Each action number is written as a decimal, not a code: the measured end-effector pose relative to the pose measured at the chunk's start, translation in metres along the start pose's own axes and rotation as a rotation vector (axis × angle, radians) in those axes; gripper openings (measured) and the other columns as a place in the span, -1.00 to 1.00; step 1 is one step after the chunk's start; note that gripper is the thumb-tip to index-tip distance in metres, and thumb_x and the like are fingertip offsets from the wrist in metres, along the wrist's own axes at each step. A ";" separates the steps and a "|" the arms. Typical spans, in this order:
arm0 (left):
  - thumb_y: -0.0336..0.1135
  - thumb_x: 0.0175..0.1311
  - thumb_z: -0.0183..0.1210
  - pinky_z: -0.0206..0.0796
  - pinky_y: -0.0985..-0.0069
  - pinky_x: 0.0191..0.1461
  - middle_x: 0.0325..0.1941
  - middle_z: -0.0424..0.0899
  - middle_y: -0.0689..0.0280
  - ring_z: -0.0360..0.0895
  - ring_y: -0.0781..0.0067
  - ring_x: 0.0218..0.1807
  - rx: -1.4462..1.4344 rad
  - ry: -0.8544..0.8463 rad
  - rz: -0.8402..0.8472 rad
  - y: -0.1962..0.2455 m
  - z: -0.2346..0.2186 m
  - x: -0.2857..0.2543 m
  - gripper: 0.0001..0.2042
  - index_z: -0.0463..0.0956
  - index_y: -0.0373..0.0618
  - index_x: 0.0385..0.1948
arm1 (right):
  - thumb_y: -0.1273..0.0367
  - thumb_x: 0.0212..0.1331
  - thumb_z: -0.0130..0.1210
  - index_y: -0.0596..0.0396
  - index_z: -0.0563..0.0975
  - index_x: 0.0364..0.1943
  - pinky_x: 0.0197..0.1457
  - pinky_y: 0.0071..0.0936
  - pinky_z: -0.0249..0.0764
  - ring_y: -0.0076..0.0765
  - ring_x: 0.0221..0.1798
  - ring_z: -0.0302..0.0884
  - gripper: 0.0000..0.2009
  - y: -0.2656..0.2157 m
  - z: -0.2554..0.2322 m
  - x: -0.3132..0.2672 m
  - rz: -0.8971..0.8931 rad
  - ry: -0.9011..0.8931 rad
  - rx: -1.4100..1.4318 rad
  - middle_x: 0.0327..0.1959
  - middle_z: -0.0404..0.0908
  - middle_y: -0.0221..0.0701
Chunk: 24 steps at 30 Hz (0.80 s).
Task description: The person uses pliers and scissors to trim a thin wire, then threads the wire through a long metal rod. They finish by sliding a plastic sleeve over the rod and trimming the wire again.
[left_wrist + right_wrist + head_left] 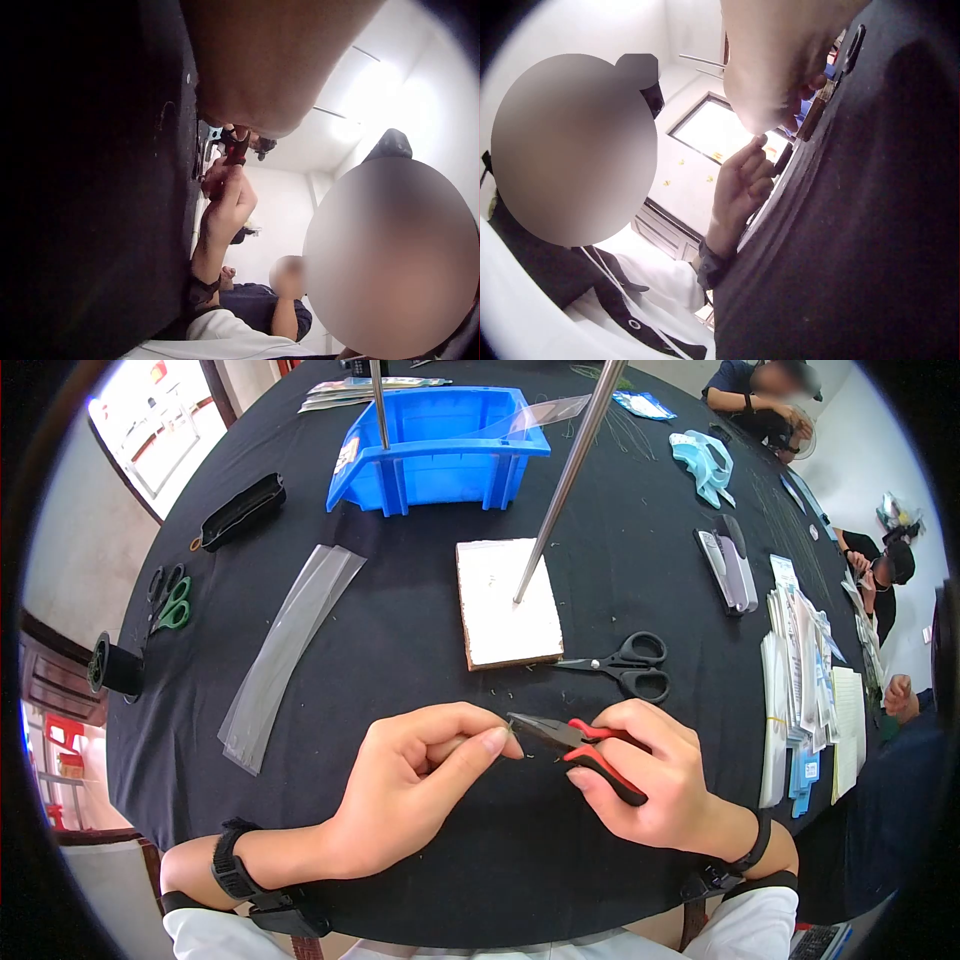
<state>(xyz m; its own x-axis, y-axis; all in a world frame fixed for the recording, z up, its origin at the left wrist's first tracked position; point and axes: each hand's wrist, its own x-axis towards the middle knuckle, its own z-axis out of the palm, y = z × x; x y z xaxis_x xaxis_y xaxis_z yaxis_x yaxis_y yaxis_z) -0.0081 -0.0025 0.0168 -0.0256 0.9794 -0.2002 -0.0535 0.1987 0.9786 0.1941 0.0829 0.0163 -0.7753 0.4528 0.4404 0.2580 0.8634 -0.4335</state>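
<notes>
My right hand [610, 765] grips red-and-black-handled pliers [575, 738] just above the black table [400, 660], with the metal nose pointing left. My left hand [497, 740] pinches thumb against forefinger right at the pliers' tip, on a small piece too thin to make out. The two hands nearly touch at the near middle of the table. In the left wrist view the right hand [225, 191] shows side-on with the pliers [237, 148]. In the right wrist view the left hand [744, 176] shows with its fingers curled.
Black scissors [625, 663] lie just beyond my right hand. A white block [505, 600] with a metal rod [565, 480] stands behind them. A blue bin [440, 445] is at the back, a clear plastic strip [285, 650] and green scissors [170, 600] at the left, stacked packets [800, 690] at the right.
</notes>
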 end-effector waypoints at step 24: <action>-0.50 0.18 0.07 0.19 0.71 -0.54 -0.51 0.61 0.26 0.36 0.77 -0.60 0.348 -0.082 0.395 0.002 0.011 -0.022 -0.90 0.57 -0.27 -0.44 | 0.47 0.01 0.15 0.31 0.52 -0.47 -0.50 -0.46 0.36 -0.24 -0.53 0.46 -0.88 0.030 -0.009 -0.004 0.247 0.128 -0.017 -0.51 0.46 -0.23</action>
<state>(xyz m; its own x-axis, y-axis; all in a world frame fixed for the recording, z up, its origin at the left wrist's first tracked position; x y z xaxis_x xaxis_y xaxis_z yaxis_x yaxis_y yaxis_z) 0.0031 -0.0235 0.0241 0.1020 0.9789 0.1770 0.2790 -0.1990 0.9394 0.2099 0.1091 0.0089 -0.6086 0.6735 0.4194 0.4409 0.7266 -0.5269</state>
